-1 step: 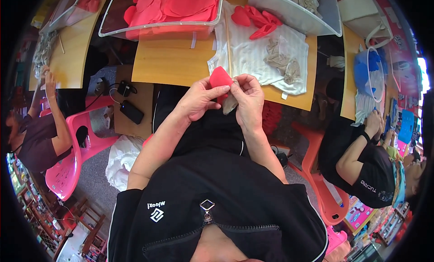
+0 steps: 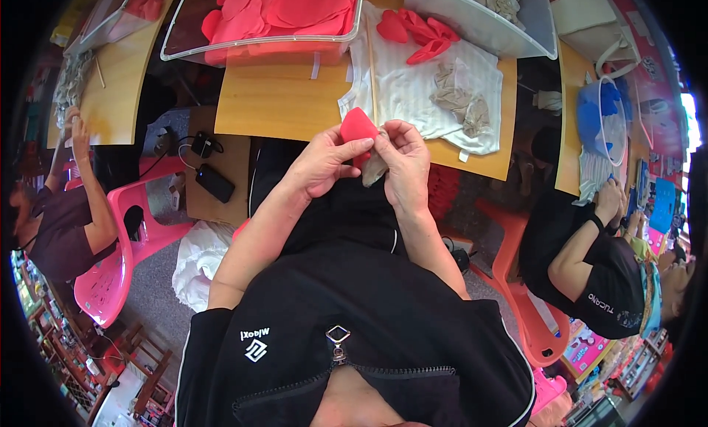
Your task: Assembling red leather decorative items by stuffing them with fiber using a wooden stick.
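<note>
At the table's near edge my left hand point(image 2: 328, 161) pinches a red, petal-shaped soft piece point(image 2: 358, 125) between thumb and fingers. Close beside it, my right hand point(image 2: 404, 158) has thumb and fingers closed on a crumpled beige sheer cloth point(image 2: 375, 169), which hangs down between the hands. The two pieces meet at my fingertips, and how they are joined there is hidden. Just beyond my hands a thin wooden stick point(image 2: 372, 66) lies on a white striped cloth point(image 2: 402, 88). Red pieces point(image 2: 420, 35) and a beige sheer bundle point(image 2: 463, 99) rest on that cloth.
A clear bin point(image 2: 262, 39) of red petal pieces stands at the back left of the wooden table point(image 2: 273, 95). Another clear bin point(image 2: 487, 18) holds beige material at the back right. People work at tables on both sides. A black power bank point(image 2: 214, 184) lies lower left.
</note>
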The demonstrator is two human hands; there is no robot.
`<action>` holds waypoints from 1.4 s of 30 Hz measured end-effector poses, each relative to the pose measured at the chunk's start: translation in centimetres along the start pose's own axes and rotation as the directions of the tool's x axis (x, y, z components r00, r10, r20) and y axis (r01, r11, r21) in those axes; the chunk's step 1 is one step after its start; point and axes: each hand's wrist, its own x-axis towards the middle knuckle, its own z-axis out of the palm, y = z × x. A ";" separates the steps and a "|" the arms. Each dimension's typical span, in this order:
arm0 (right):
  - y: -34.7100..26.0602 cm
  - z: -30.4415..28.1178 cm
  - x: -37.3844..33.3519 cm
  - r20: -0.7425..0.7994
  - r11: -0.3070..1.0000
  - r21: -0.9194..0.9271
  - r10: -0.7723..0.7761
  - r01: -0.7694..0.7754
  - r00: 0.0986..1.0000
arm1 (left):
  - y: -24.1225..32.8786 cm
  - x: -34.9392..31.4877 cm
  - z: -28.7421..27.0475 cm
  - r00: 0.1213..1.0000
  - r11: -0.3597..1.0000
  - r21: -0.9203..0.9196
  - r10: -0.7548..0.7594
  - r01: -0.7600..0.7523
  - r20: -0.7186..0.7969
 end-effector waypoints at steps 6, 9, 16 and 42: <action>0.6 -1.4 0.1 0.072 0.950 -0.293 0.131 -0.104 0.989 | -0.2 0.0 0.0 0.982 0.983 0.061 0.179 -0.175 -0.066; 0.9 -1.8 0.0 0.083 0.921 -0.373 0.153 -0.112 0.985 | -0.4 0.0 -0.1 0.966 0.955 0.175 0.251 -0.238 -0.057; 1.3 -1.6 0.2 0.062 0.976 -0.180 0.134 -0.121 0.989 | -0.1 -0.6 0.1 0.961 0.907 0.361 0.263 -0.216 -0.085; 2.9 -0.5 -1.9 -0.039 0.982 0.131 0.145 -0.138 0.989 | -2.0 -0.1 -0.3 0.963 0.887 0.426 0.247 -0.178 -0.112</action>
